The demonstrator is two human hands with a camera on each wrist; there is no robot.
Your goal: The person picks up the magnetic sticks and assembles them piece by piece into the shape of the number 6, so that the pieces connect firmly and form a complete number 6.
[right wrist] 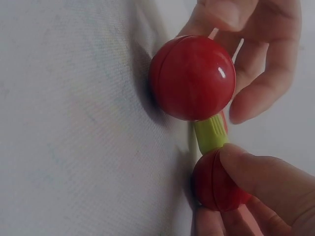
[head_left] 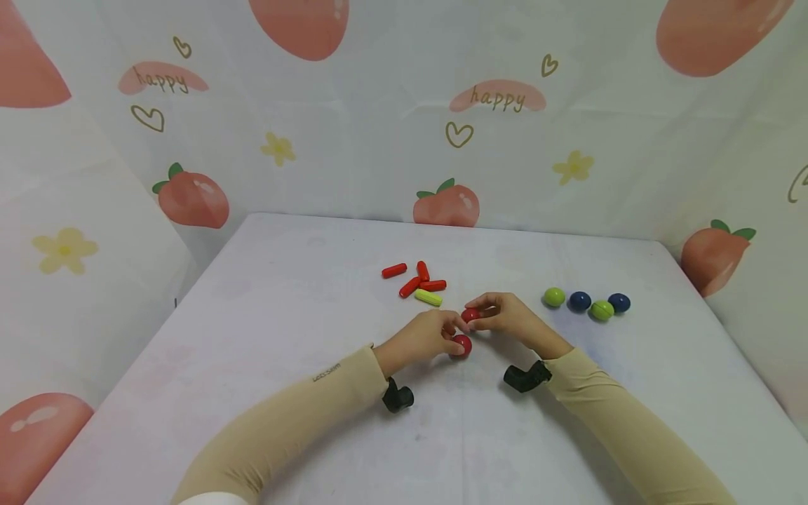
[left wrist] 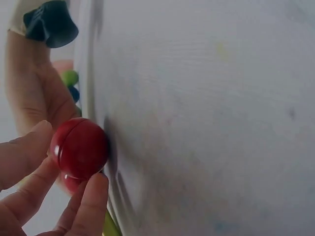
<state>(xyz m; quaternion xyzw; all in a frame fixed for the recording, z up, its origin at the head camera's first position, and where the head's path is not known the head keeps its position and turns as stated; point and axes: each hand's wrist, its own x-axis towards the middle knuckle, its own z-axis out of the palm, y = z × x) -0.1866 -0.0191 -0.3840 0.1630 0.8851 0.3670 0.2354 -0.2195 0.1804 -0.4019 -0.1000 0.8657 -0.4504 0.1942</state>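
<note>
Two glossy red balls with a seam line lie close together on the white-covered table. My left hand [head_left: 426, 335] curls its fingers about the nearer red ball [head_left: 463, 346], thumb against it; this ball [left wrist: 81, 148] rests on the cloth. My right hand [head_left: 508, 319] pinches the farther red ball [head_left: 470, 315] between thumb and fingers, as the right wrist view shows with the thumb [right wrist: 256, 174] on that ball. Just beyond the hands lies a short yellow-green ridged stick [head_left: 428, 297]. The fingertips of both hands nearly meet between the balls.
Several short red sticks [head_left: 410, 286] lie loosely grouped behind the yellow-green one. To the right rest green balls [head_left: 554, 297] and dark blue balls [head_left: 579, 301] in a loose row. A printed cloth backdrop [head_left: 366, 168] stands along the table's far edge.
</note>
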